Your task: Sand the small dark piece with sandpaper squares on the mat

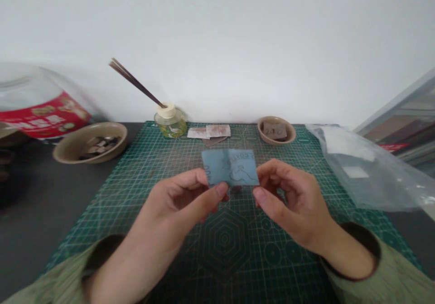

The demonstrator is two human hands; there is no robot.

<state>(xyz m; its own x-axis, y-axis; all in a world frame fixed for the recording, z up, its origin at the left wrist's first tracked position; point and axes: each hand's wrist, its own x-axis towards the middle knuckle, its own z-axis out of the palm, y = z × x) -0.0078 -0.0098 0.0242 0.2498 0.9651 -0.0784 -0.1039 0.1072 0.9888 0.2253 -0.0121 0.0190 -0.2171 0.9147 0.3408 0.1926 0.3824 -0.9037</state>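
Note:
A small blue piece of paper point(234, 166) with dark line drawings and lettering is held up over the green cutting mat point(136, 222). My left hand point(183, 204) is closed on its lower left side, thumb in front and fingers behind. At its lower right corner, my right hand point(288, 200) pinches the edge between thumb and forefinger. A faint vertical crease runs near the paper's middle. What lies directly behind the paper is hidden.
Along the wall stand a reed diffuser point(171, 122), some whitish paper pieces point(218, 131) and a small bowl point(261, 134) with a marked brown card. Left are a larger bowl point(63, 153) with small pieces and a red-labelled jar point(47, 113). A clear plastic bag point(370, 177) lies right.

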